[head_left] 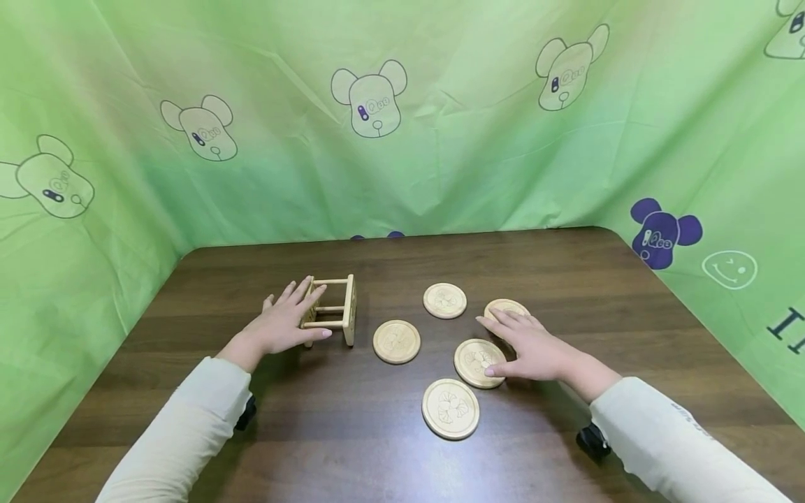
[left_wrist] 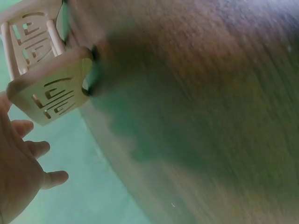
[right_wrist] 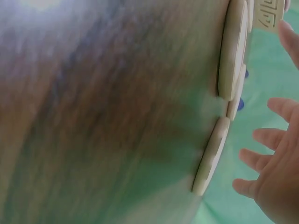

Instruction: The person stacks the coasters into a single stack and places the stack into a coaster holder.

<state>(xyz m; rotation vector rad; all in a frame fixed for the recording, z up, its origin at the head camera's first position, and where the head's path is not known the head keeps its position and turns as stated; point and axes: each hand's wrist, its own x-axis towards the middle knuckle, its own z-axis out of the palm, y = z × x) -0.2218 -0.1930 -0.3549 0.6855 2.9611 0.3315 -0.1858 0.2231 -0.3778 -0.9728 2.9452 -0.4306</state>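
Note:
My left hand [head_left: 283, 327] reaches over the left side of a small wooden coaster rack [head_left: 349, 311], fingers spread and straight. In the left wrist view the rack [left_wrist: 56, 95], with cut-out end panels and round bars, stands just beyond the fingers; whether they touch it I cannot tell. My right hand [head_left: 534, 347] hovers with spread fingers over two round wooden coasters, one far [head_left: 505, 305] and one near [head_left: 473, 358], partly covering both. From the right wrist, a gap shows between that hand [right_wrist: 280, 172] and the coasters' edges [right_wrist: 212, 156].
Other engraved coasters lie flat on the dark wood table [head_left: 327, 433]: one near the front [head_left: 450, 409], one right of the rack [head_left: 396, 341], one farther back [head_left: 444, 300]. A green printed cloth [head_left: 440, 175] hangs behind and along both sides.

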